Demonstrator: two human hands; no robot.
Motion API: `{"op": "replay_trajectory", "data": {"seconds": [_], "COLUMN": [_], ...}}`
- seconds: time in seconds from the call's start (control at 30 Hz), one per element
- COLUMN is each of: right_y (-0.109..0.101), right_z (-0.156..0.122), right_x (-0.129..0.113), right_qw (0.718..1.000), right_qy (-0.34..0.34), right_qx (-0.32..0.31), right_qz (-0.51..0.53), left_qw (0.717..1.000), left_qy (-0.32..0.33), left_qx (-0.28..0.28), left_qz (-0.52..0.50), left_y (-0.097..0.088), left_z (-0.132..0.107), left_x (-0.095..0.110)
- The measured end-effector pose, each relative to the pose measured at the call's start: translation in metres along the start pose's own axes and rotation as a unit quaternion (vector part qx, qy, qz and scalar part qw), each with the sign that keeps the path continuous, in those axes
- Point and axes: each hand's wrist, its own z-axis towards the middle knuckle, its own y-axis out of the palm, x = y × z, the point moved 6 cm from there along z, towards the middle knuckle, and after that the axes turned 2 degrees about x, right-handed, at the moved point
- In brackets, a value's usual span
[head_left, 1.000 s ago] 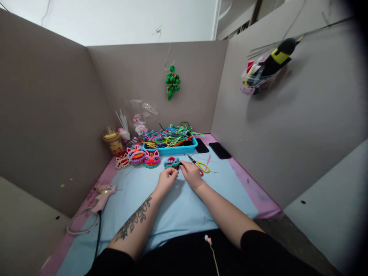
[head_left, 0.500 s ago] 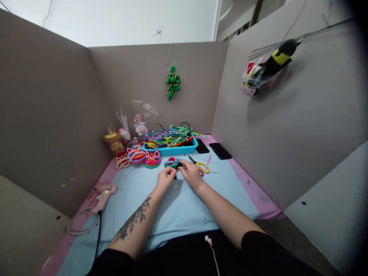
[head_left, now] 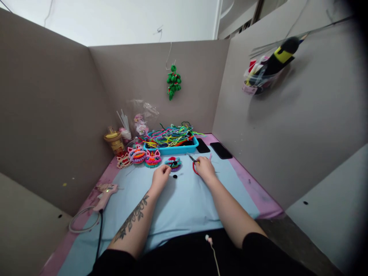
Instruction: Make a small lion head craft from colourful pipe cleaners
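My left hand [head_left: 161,175] is closed in a pinch on a small black fuzzy piece [head_left: 174,164], which looks like a pipe cleaner. Just beyond it a teal, red and purple pipe-cleaner figure [head_left: 176,167] lies on the blue cloth. A small black round piece [head_left: 175,176] rests right of my left fingertips. To the right, my right hand [head_left: 205,168] is closed over the handles of the scissors [head_left: 192,157]. Their blades point away to the left, and one red handle loop shows beside the fingers.
Behind sits a blue tray [head_left: 169,150] heaped with colourful pipe cleaners. Several finished figures [head_left: 153,158] stand left of it, near a lidded cup [head_left: 114,142]. Two phones [head_left: 220,150] lie at the right. A pink glue gun [head_left: 106,197] with its cable is at the left edge.
My right hand has left the black piece and moved right onto the scissors. My left hand has shifted slightly left, still pinching. The teal figure and the small black round piece are now more exposed.
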Motion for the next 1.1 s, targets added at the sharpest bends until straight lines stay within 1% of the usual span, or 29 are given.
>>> {"op": "replay_trajectory", "data": {"seconds": [0.07,0.17,0.27,0.33,0.47,0.53,0.7,0.87,1.0,1.03,1.1], "right_y": [0.006,0.012,0.012,0.009,0.001,0.0,0.006,0.003,0.012,0.015,0.016], "right_z": [0.005,0.006,0.005,0.005,0.008,0.007,0.0,-0.005,-0.014,-0.015,-0.014], "right_x": [0.018,0.027,0.023,0.023,0.026,0.024,0.01,0.002,-0.007,-0.009,-0.009], "right_qw": [0.996,0.988,0.984,0.982,0.982,0.982,0.979,0.977,0.966,0.966,0.972], "right_qy": [0.042,0.061,0.064,0.082,0.119,0.113,0.057,0.046,0.026,0.023,0.039], "right_qx": [-0.061,-0.117,-0.134,-0.137,-0.12,-0.125,-0.175,-0.185,-0.238,-0.241,-0.223], "right_qz": [-0.053,-0.082,-0.097,-0.098,-0.083,-0.081,-0.091,-0.093,-0.097,-0.093,-0.066], "left_qw": [0.999,0.994,0.99,0.989,0.987,0.985,0.984,0.984,0.985,0.985,0.985], "left_qy": [-0.003,-0.011,-0.011,-0.009,-0.022,-0.031,-0.032,-0.024,-0.013,-0.011,-0.008], "left_qx": [0.006,-0.002,-0.016,-0.023,-0.027,-0.03,-0.038,-0.035,-0.029,-0.028,-0.028], "left_qz": [0.047,0.107,0.137,0.145,0.158,0.165,0.171,0.17,0.167,0.168,0.167], "left_y": [-0.004,-0.005,-0.004,-0.003,-0.004,-0.004,-0.002,-0.002,-0.001,-0.001,-0.001], "left_z": [0.002,0.004,0.005,0.006,0.006,0.006,0.004,0.004,0.004,0.004,0.004], "left_x": [-0.006,-0.013,-0.017,-0.018,-0.016,-0.015,-0.014,-0.013,-0.013,-0.013,-0.013]}}
